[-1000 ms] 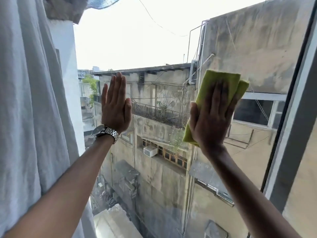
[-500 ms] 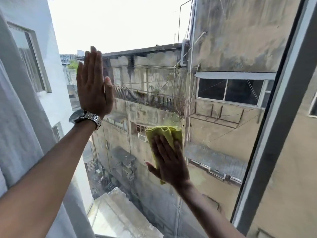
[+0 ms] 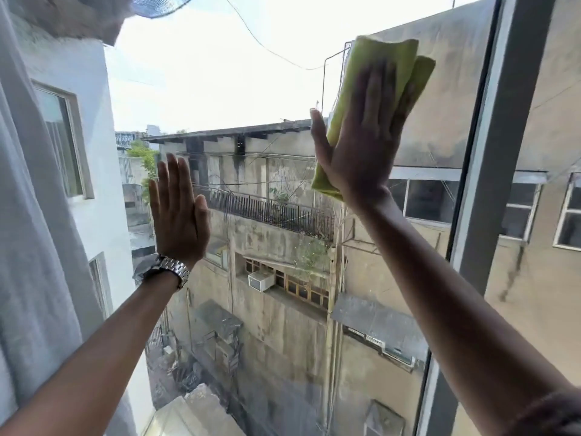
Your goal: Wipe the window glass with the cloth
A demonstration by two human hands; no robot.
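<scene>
A folded yellow-green cloth (image 3: pixel 377 61) is pressed flat against the window glass (image 3: pixel 251 89) high on the right side of the pane. My right hand (image 3: pixel 361 143) lies over it with the palm and fingers spread, holding it to the glass. My left hand (image 3: pixel 177 212), with a metal watch on its wrist, rests flat on the glass lower and to the left, fingers together, holding nothing. Through the pane I see old concrete buildings and bright sky.
A grey window frame post (image 3: pixel 490 184) runs top to bottom just right of the cloth. A pale curtain (image 3: pixel 34 262) hangs along the left edge of the pane.
My right hand has swept the cloth from low in the middle of the pane up to the upper right. My left hand stays flat on the glass at the left.
</scene>
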